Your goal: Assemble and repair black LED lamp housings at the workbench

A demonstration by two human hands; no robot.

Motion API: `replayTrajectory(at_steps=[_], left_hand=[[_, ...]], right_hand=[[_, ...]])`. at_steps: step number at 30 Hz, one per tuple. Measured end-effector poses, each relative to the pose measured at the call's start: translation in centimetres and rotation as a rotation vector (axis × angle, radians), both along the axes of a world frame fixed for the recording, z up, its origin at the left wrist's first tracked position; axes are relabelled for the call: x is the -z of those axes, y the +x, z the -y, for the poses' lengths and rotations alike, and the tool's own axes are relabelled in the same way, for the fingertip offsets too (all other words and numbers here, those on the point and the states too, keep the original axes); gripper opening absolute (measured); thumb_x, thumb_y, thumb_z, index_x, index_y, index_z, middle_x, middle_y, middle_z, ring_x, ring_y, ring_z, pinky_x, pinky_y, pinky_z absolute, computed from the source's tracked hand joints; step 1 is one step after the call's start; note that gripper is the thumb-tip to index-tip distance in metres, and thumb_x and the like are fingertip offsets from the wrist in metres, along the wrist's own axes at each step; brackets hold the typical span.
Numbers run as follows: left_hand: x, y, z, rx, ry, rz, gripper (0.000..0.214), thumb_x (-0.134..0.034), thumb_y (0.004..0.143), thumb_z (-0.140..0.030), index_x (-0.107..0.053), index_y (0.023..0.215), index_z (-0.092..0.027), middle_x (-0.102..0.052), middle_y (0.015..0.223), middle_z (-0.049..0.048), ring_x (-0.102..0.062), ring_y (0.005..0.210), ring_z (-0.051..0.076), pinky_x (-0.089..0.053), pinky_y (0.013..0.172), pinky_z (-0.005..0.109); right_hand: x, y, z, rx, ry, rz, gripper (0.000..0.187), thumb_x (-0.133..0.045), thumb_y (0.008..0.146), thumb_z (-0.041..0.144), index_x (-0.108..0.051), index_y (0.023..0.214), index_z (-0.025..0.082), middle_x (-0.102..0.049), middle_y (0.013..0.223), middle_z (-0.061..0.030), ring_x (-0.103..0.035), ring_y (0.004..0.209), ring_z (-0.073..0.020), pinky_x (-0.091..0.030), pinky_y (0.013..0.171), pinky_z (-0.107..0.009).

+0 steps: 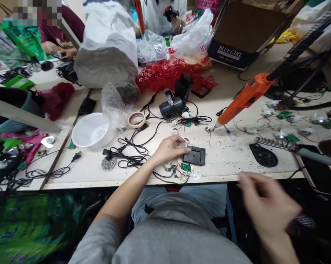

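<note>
My left hand (168, 150) reaches over the front of the white workbench (225, 165), its fingertips gripping a small clear plastic part (181, 144). Just right of it lies a black square plate (194, 156). Below the hand are a small green circuit board (186, 167) with thin wires and a clear plastic dome (196, 173). My right hand (267, 205) is blurred by motion, beyond the bench's front edge above my knee. Whether it holds anything is hidden by the blur. An orange glue gun (245, 98) lies well beyond it on the bench.
Black cables, a white plastic bowl (92, 130) and a tape roll (136, 119) lie left of my hands. Several wired green boards sit at the right, near a soldering iron (313, 152). A co-worker's hands (62, 53) show at the upper left.
</note>
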State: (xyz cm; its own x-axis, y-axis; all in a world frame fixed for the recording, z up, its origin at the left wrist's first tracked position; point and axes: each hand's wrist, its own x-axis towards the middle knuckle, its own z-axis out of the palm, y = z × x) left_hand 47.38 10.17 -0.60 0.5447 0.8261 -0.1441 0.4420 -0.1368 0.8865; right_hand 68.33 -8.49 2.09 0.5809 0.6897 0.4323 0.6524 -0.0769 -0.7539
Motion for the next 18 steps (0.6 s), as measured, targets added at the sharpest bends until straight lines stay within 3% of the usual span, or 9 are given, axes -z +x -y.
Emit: replayTrajectory(at_steps=[1,2,5,8,10,18], left_hand=[[0.4,-0.1,-0.3,-0.029,-0.104,0.055,0.037,-0.080,0.077,-0.042,-0.069,0.101,-0.016,-0.070,0.096,0.0044,-0.063,0.077,0.015,-0.049,0.074,0.027],[0.7,-0.3,-0.5,-0.052,-0.193,0.107,0.038,-0.080,0.076,-0.041,-0.068,0.101,-0.015,-0.070,0.095,0.0051,-0.063,0.077,0.014,-0.049,0.074,0.027],[1.2,-0.6,-0.5,-0.084,-0.366,0.249,0.044,-0.082,0.072,-0.036,-0.066,0.106,-0.014,-0.069,0.099,0.0071,-0.063,0.080,0.014,-0.050,0.075,0.028],[1.1,-1.4,-0.1,-0.118,-0.480,0.368,0.048,-0.082,0.069,-0.031,-0.065,0.112,-0.017,-0.067,0.103,0.0060,-0.063,0.082,0.014,-0.051,0.077,0.029],[0.9,-2.0,0.1,-0.157,-0.513,0.421,0.046,-0.080,0.066,-0.026,-0.066,0.110,-0.018,-0.066,0.101,0.0037,-0.061,0.079,0.012,-0.050,0.075,0.027],[0.9,-2.2,-0.1,-0.270,-0.567,0.453,0.037,-0.064,0.063,-0.015,-0.070,0.099,-0.018,-0.066,0.082,-0.0009,-0.058,0.070,0.011,-0.046,0.065,0.022]], right_hand=[[0.0,-2.3,-0.3,-0.235,0.036,0.200,0.001,-0.071,0.086,0.024,-0.071,0.087,0.024,-0.072,0.073,-0.0016,-0.066,0.062,-0.0166,-0.052,0.057,-0.029],[0.1,-4.6,-0.9,-0.446,0.053,0.332,0.009,-0.064,0.091,0.017,-0.070,0.093,0.024,-0.073,0.077,-0.0016,-0.067,0.067,-0.0160,-0.053,0.062,-0.029],[0.3,-10.0,-3.5,-0.795,-0.084,0.599,0.023,-0.050,0.096,0.010,-0.068,0.108,0.017,-0.072,0.092,-0.0099,-0.066,0.083,-0.0221,-0.054,0.074,-0.036],[0.7,-12.6,-6.3,-0.840,-0.358,0.793,0.025,-0.049,0.093,0.006,-0.067,0.111,0.012,-0.069,0.102,-0.0159,-0.062,0.099,-0.0297,-0.050,0.089,-0.047],[1.0,-13.2,-7.7,-0.831,-0.462,0.853,0.024,-0.049,0.093,0.005,-0.068,0.108,0.012,-0.068,0.100,-0.0170,-0.059,0.103,-0.0317,-0.046,0.094,-0.050],[2.2,-14.0,-10.0,-0.924,-0.544,0.937,0.023,-0.055,0.093,0.012,-0.069,0.111,0.011,-0.069,0.109,-0.0211,-0.057,0.105,-0.0327,-0.045,0.087,-0.047]])
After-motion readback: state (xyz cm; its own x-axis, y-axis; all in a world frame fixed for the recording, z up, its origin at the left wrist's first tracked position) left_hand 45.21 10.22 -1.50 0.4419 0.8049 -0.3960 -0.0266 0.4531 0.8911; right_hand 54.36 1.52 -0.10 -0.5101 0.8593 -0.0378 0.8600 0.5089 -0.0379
